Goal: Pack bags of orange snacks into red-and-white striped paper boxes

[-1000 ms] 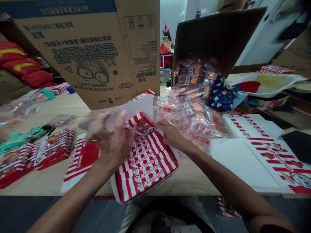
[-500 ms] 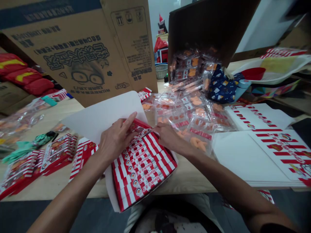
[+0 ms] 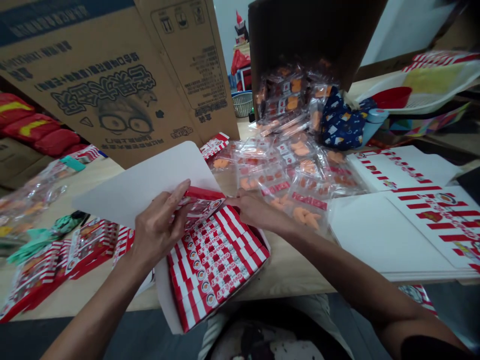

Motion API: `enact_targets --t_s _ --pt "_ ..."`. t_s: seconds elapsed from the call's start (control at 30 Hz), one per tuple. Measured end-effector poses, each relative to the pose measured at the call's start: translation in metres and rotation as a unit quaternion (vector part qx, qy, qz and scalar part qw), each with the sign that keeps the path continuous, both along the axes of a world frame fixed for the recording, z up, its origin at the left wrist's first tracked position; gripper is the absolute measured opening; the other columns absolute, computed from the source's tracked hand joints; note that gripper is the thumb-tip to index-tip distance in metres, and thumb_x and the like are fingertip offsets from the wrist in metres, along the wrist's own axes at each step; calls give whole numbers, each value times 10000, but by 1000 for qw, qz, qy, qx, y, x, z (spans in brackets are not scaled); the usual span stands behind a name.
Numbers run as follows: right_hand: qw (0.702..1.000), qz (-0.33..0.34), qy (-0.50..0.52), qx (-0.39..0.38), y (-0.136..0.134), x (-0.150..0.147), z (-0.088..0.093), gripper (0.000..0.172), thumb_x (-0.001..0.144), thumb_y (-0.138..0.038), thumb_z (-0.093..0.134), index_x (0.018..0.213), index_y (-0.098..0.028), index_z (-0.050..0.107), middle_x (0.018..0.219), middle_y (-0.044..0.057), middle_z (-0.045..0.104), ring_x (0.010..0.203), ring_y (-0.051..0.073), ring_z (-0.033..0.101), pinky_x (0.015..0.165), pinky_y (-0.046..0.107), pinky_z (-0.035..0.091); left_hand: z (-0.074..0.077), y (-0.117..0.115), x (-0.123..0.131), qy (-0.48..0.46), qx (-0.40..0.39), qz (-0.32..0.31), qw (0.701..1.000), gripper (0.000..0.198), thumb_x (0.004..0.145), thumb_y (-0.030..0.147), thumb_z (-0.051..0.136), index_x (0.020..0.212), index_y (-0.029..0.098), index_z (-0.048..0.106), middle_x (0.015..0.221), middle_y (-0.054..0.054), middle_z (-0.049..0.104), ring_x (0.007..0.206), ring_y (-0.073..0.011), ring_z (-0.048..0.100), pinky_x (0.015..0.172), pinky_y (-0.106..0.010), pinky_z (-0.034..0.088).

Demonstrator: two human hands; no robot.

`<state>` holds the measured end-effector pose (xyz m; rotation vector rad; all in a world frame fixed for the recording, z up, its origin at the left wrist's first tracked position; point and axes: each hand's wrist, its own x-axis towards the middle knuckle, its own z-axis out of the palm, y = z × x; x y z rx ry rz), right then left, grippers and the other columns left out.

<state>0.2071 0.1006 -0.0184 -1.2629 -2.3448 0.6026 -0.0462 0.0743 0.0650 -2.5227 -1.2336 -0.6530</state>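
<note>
My left hand (image 3: 159, 225) grips a white card sheet (image 3: 138, 185) where it meets a tilted red-and-white striped box (image 3: 200, 206). My right hand (image 3: 255, 210) has its fingertips on that box's right end. Below the hands, a stack of matching striped boxes (image 3: 215, 260) lies in rows in a white carton lid (image 3: 165, 300). Clear packets of orange sweets (image 3: 296, 175) sit just beyond my right hand, and the nearest packet touches my fingers. Part of the tilted box is hidden under my left fingers.
A large printed cardboard carton (image 3: 108, 85) stands at the back left. A tipped dark carton (image 3: 311, 35) spills packets onto the wooden table (image 3: 285, 270). Flat striped box blanks (image 3: 427, 225) lie on the right. Finished striped packs (image 3: 37, 270) and a green strap (image 3: 41, 245) lie on the left.
The white card has swung out to the left and lies flatter. My left hand has shifted down and left along its edge, and the tilted box has risen slightly off the stack.
</note>
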Motion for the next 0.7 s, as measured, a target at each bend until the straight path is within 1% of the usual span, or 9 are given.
enact_targets --t_s 0.1,0.17,0.2,0.3,0.37,0.47,0.53,0.6,0.7 --pt "999 -21 14 -44 3 -4 3 484 782 -39 515 1175 -256 698 974 73 688 852 215 645 710 273 454 0 2 1 5 -11 -16 1000 634 986 225 523 1554 388 293 1022 -54 655 831 -199 650 733 -322 532" --pt "993 -52 43 -93 8 -5 6 449 807 -111 553 1214 -257 676 995 72 726 840 228 662 703 288 477 -2 2 3 21 -17 -32 999 620 991 215 503 1556 367 297 980 -49 650 808 -193 637 711 -309 512" --pt "987 -74 55 -130 11 -5 8 470 807 -156 584 1261 -258 652 1022 75 739 814 235 669 686 299 489 -3 2 4 35 -18 -33 999 605 993 210 488 1553 352 307 962 -48 649 808 -195 634 700 -304 501" --pt "964 -110 71 -230 15 -3 11 684 760 -188 640 1433 -250 537 1146 102 739 811 267 697 676 339 534 -6 1 8 82 -25 0 996 545 999 202 441 1530 299 361 910 -57 651 803 -207 625 657 -296 472" --pt "969 -88 70 -218 13 -3 9 777 756 -180 633 1509 -256 459 1292 124 684 989 316 698 790 392 561 -5 0 10 95 -29 20 995 512 1004 216 426 1511 277 391 891 -61 653 799 -216 620 647 -301 467" --pt "989 -32 86 -119 9 -2 6 818 799 -237 634 1569 -251 359 1480 152 543 1277 368 571 1004 496 498 -2 0 14 80 -55 8 995 485 1011 293 452 1491 256 396 1012 -86 669 907 -240 644 741 -336 509" --pt "986 15 118 -114 11 -2 7 767 838 -254 614 1563 -237 365 1483 151 543 1306 345 554 1054 510 467 -1 0 16 65 -97 4 993 487 1015 350 459 1484 251 376 1154 -105 663 985 -252 661 796 -355 525" --pt "971 32 171 -162 16 -2 12 667 888 -238 561 1536 -219 407 1426 136 600 1267 295 592 1059 481 472 -1 1 16 70 -138 19 988 478 1027 354 425 1490 263 350 1255 -108 648 1020 -259 677 786 -356 530" --pt "944 42 234 -229 27 -6 17 606 900 -170 509 1503 -194 447 1338 118 666 1191 244 643 1021 436 508 -4 3 15 92 -145 42 984 486 1037 299 380 1517 289 307 1305 -106 639 1059 -267 684 757 -343 523"
